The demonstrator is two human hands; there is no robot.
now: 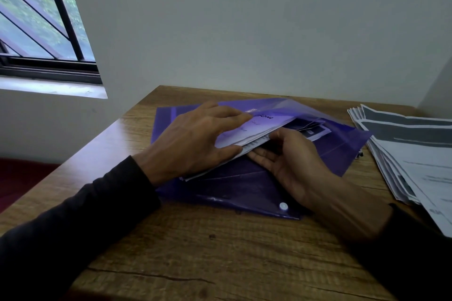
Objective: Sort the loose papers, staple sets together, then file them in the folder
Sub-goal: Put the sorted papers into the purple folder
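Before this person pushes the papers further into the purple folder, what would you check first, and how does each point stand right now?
1. Folder lies flat on the table: ok.
2. Folder mouth held open: ok, the right hand is at the opening.
3. Paper set gripped: ok, left hand holds it from above.
4. Sheets aligned: not ok, edges look fanned at the near side.
5. Set stapled: cannot tell.
6. More to file: ok, a paper stack waits on the right.
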